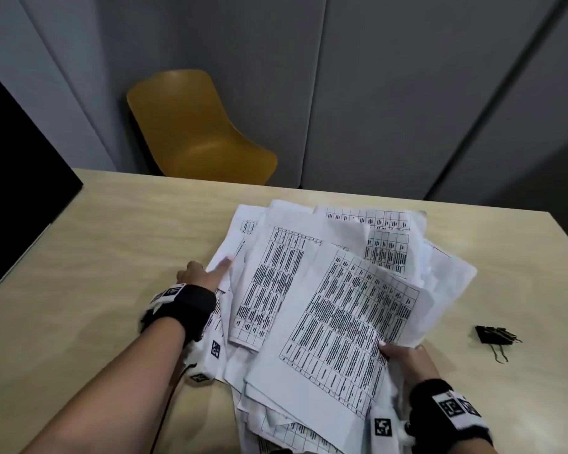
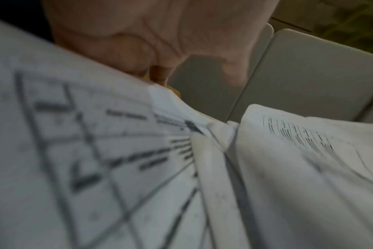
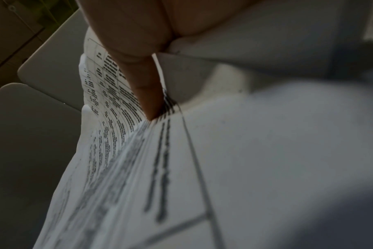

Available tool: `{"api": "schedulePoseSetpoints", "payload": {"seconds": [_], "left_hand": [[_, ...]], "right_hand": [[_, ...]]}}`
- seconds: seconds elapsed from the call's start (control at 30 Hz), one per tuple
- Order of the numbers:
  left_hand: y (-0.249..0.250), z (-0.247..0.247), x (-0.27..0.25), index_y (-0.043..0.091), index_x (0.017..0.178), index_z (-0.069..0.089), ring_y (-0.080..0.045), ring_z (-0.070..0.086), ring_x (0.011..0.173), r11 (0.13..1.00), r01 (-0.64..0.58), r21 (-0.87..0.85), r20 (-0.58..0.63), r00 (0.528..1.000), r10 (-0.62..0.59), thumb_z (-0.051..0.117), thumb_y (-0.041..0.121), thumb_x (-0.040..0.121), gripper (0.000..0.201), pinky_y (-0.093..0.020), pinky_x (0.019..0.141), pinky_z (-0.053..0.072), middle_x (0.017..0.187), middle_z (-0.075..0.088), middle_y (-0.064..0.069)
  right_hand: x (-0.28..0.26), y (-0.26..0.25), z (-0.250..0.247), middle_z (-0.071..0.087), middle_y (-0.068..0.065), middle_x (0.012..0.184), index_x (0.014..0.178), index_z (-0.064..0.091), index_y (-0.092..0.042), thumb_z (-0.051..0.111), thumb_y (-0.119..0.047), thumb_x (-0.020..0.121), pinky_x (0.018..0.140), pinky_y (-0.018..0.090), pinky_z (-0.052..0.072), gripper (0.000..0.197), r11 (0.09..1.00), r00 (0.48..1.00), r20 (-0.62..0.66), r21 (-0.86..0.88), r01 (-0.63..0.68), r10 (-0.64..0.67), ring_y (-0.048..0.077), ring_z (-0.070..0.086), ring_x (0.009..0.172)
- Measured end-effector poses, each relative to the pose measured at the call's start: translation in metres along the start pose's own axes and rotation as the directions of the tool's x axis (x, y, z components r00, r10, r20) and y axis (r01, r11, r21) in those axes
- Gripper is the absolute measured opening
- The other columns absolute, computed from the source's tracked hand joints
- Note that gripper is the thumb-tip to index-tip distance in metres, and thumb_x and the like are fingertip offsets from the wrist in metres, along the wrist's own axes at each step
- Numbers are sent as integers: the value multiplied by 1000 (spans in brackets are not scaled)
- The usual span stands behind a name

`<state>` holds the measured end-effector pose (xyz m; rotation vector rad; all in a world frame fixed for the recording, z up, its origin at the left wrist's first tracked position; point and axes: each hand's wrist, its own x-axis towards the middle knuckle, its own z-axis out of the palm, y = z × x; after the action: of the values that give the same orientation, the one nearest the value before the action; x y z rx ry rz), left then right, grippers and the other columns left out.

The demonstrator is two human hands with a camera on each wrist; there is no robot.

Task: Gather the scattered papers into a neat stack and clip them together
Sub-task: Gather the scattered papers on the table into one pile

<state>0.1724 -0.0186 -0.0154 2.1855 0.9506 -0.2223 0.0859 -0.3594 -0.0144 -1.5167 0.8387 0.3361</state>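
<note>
A loose, fanned pile of printed table sheets, the papers (image 1: 309, 290), lies on the light wooden table (image 1: 112, 250). My left hand (image 1: 215, 267) grips the pile's left edge, thumb on top and the other fingers hidden under the sheets. At the near right edge my right hand (image 1: 392, 352) pinches the upper sheets, which are lifted and curled. A black binder clip (image 1: 495, 335) lies alone on the table, right of the pile. In the left wrist view my palm (image 2: 160, 42) meets the paper's (image 2: 96, 151) edge. In the right wrist view my thumb (image 3: 138, 70) presses on the sheets (image 3: 160, 168).
A mustard-yellow chair (image 1: 197, 132) stands behind the table's far edge. A black panel (image 1: 14, 178) stands at the table's left end. Grey wall panels close off the back. Bare tabletop shows left of the pile and around the clip.
</note>
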Motion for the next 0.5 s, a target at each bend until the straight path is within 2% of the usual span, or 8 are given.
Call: {"api": "schedulePoseSetpoints", "payload": {"seconds": [0.03,0.07,0.13,0.23,0.3,0.37,0.43,0.5], "left_hand": [[1,2,-4,2,115,52,-36,53,113,999,-31,17,4,1000,31,68,53,69,70,-35,90,42,123,56,-21],[0,3,-9,3,112,54,-34,56,109,997,-53,52,30,998,51,74,41,67,62,-34,86,44,119,60,-20],[-3,7,-13,2,107,61,-33,61,104,992,-86,97,89,993,77,75,24,68,47,-34,84,46,113,65,-20],[-8,5,-12,-2,100,67,-30,64,92,997,-75,-29,161,984,79,74,13,70,34,-32,81,46,103,69,-18],[-13,0,-11,-2,102,65,-25,60,86,992,-45,-115,181,981,66,72,9,72,32,-27,78,42,96,66,-13],[-21,-6,-11,-3,107,62,-27,60,91,981,-24,-191,229,971,68,70,4,75,33,-29,85,44,101,64,-13],[-32,-13,-7,-5,109,60,-29,61,96,968,-30,-249,255,962,96,67,-3,75,35,-40,96,46,112,65,-21],[-46,-20,-5,-7,109,59,-26,59,92,969,-41,-244,268,957,108,65,-10,73,37,-39,93,45,109,66,-23]], "right_hand": [[1,0,0,61,26,97,99,51,6,59,2,83,72,31,38,18,1000,1000,-13,5,1,-1,30,56,80],[1,0,0,61,25,96,103,49,6,59,2,83,76,33,39,22,1000,1000,-20,11,-1,1,33,55,84],[0,1,0,61,22,97,107,48,7,60,0,83,79,36,38,28,1000,1000,-25,19,-12,13,34,54,89],[0,2,-1,60,19,94,115,47,10,60,1,82,77,35,39,36,999,1000,-17,47,-9,10,33,54,89],[-2,2,-2,57,12,89,110,45,2,58,1,84,90,42,33,29,997,1000,15,81,-19,17,31,49,94],[-6,1,-3,55,11,99,116,44,-7,56,1,85,98,48,28,35,992,999,42,125,-26,21,35,47,104],[-9,0,-3,55,14,102,126,41,-4,55,1,86,102,52,28,43,989,997,63,139,-42,33,40,49,112],[-9,0,-3,57,16,99,127,40,1,55,1,85,99,53,32,45,987,997,63,150,-52,43,38,55,99]]}}
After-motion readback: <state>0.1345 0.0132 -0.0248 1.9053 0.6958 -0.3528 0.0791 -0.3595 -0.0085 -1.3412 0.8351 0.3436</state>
